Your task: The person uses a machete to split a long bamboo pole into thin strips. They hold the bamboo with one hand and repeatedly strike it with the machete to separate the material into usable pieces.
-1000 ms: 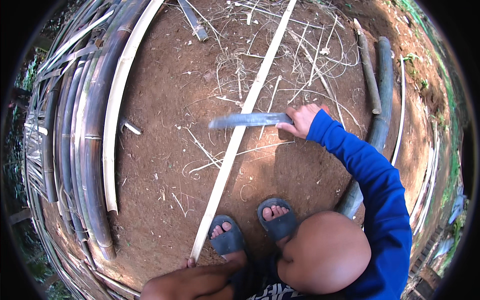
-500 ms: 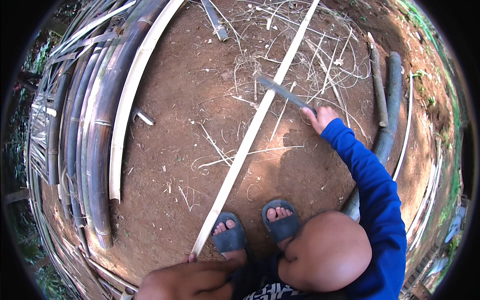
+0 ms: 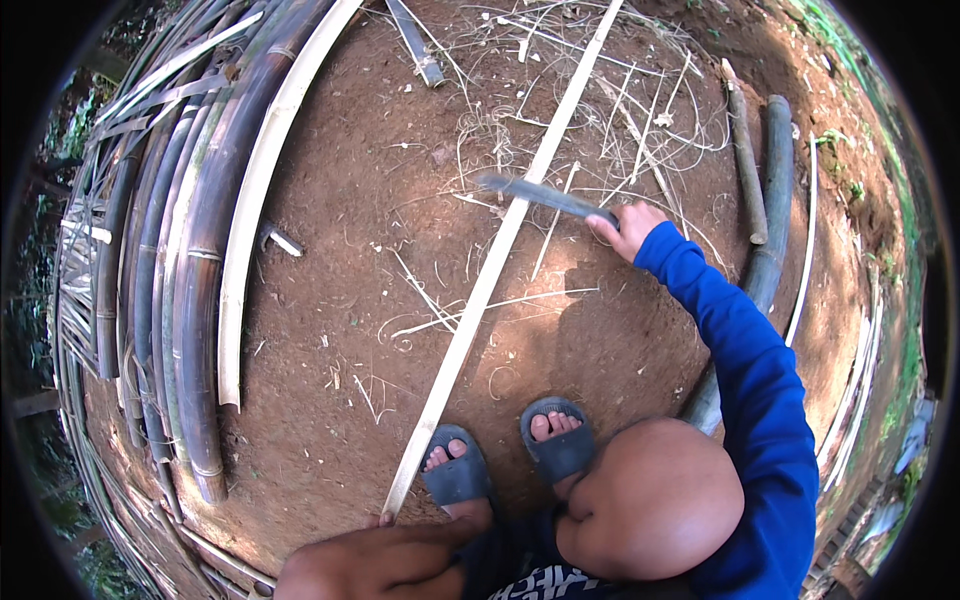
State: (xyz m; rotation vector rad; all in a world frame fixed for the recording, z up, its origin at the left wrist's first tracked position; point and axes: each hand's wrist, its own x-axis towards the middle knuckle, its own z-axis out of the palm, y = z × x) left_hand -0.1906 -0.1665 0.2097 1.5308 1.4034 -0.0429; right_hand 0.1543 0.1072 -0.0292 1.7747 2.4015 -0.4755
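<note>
A long pale bamboo strip (image 3: 475, 305) slants from beside my left foot up past the top edge. At its lower end, the fingertips of my left hand (image 3: 379, 520) are closed on it; my leg hides the rest of that hand. My right hand (image 3: 632, 228) grips the handle of a machete (image 3: 550, 196). The dark blade lies across the strip in its upper half, tip toward the left, and looks slightly blurred. Thin curled bamboo shavings (image 3: 640, 130) are scattered on the soil around and beyond the strip.
Dark bamboo poles (image 3: 203, 250) are stacked at the left, with a split pale length (image 3: 240, 270) along their near side. A thick pole (image 3: 770, 215) and a thinner stick (image 3: 745, 160) lie at the right. My sandalled feet (image 3: 455, 465) rest on brown soil (image 3: 310, 300).
My right hand and the machete have moved slightly down and left, toward me along the strip. The strip's far end has shifted a little left. My left hand stays at its near end.
</note>
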